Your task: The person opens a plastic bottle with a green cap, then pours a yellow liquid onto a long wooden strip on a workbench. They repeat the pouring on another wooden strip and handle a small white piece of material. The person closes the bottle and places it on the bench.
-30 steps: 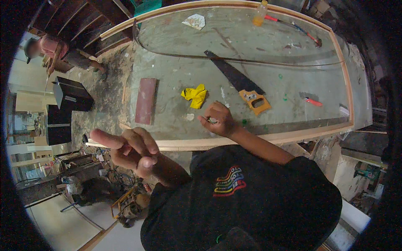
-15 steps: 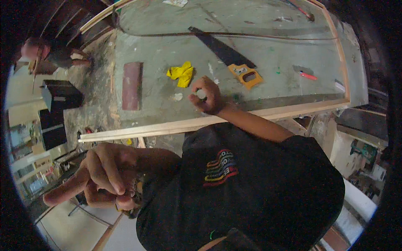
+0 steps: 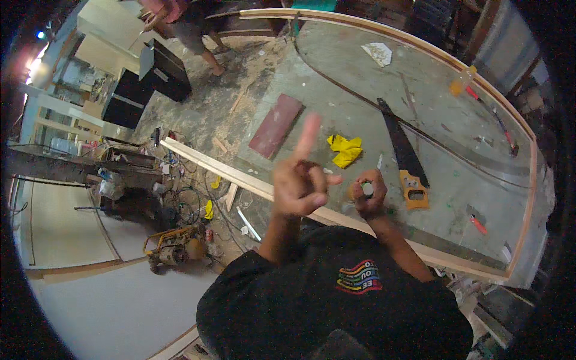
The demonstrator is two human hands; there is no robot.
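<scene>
The left hand [image 3: 300,187] has its index finger stretched out straight and blurred at the tip, its thumb out and its other fingers loosely bent, with nothing seen in its grasp; just beside it, the right hand [image 3: 369,192] is curled into a ring with a small greenish gap in the middle, and whether something small sits inside cannot be told. Both are held over the near edge of a grey-green tabletop [image 3: 348,117]. From the left: a large white panel [image 3: 108,306], two black boxes [image 3: 126,99], a machine in a yellow frame [image 3: 174,252] and, farther back, a barefoot person [image 3: 189,33] on a dusty floor [image 3: 240,72]. A pale wooden strip [image 3: 219,171] runs along the near edge. On the tabletop lie a reddish-brown board [image 3: 276,126], then a crumpled yellow cloth [image 3: 345,150], just beyond the hands. The black shirt [image 3: 270,300] below carries small, wavy, rainbow-coloured lettering, the clearest writing in view. Farther right come a white angular scrap [image 3: 377,54], a handsaw [image 3: 403,153] with a yellowish handle toward the wearer, a bottle [image 3: 463,81] with orange contents, a slim red tool [image 3: 478,224] and a hammer [image 3: 513,147].
</scene>
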